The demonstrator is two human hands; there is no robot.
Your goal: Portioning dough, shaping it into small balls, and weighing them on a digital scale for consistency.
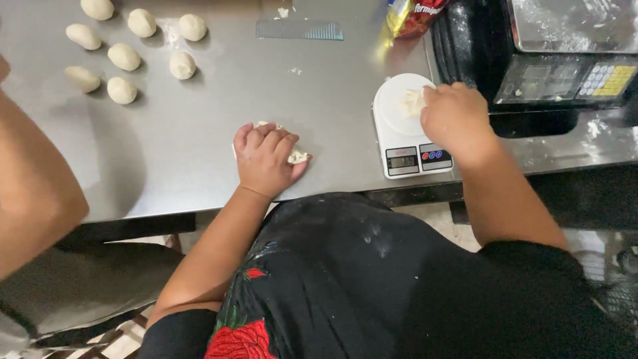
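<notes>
Closest to me is my black apron (pixel 345 279), dusted with flour and bearing a red flower near its lower edge. Just past it, my left hand (pixel 264 158) is curled down over a lump of dough (pixel 296 157) on the steel table (pixel 199 133), fingers bent, with white dough peeking out by my thumb and above my knuckles. My right hand (pixel 455 118) rests on the small white kitchen scale (pixel 407 126), fingers closed loosely over a bit of dough (pixel 411 102) on its round plate; whether I am pinching it I cannot tell. Beside the scale to the right stands a larger black scale with a keypad (pixel 565 73). Another person's bare arm (pixel 33 186) leans in at the left. Farther back lie a grey ridged scraper (pixel 299 30), a red and yellow packet (pixel 415 14), and a cluster of shaped dough balls (pixel 123 56) at the far left of the table.
</notes>
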